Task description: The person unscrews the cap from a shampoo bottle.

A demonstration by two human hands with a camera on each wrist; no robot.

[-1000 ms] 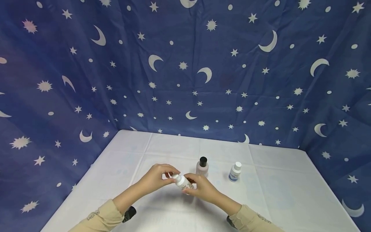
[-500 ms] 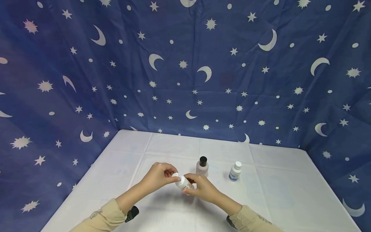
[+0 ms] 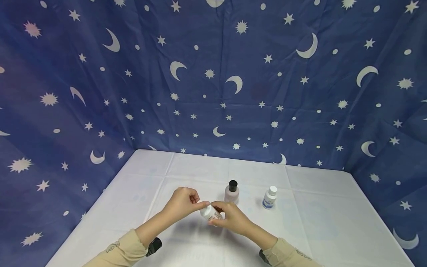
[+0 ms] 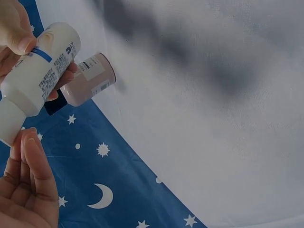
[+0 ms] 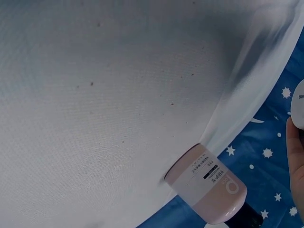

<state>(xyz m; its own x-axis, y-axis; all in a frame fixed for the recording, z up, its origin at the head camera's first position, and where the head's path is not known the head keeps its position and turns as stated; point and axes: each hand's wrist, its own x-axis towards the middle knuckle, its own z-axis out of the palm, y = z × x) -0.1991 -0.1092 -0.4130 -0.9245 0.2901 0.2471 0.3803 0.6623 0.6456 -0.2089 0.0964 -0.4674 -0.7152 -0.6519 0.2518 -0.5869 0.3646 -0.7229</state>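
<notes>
A white bottle [image 3: 208,213] with printed lettering is held tilted above the table, its cap end toward the left. My right hand [image 3: 234,219] grips the body between thumb and fingers. At the other end, my left hand [image 3: 183,203] pinches the white cap [image 4: 10,120], thumb lying across it in the head view. The cap sits on the bottle's neck in the left wrist view. Only the bottle's base [image 5: 298,105] and part of the right hand [image 5: 295,164] show at the right wrist view's edge.
Just behind the right hand stands a pinkish bottle [image 3: 231,195] with a black cap. Farther right is a second white bottle [image 3: 269,199] with a blue-patterned label. A white cloth covers the table [image 3: 320,218]; a blue star-and-moon curtain [image 3: 213,92] hangs behind.
The left hand's thumb has moved rightward across the cap and its fingers have shifted slightly left. The right hand keeps the bottle in nearly the same spot.
</notes>
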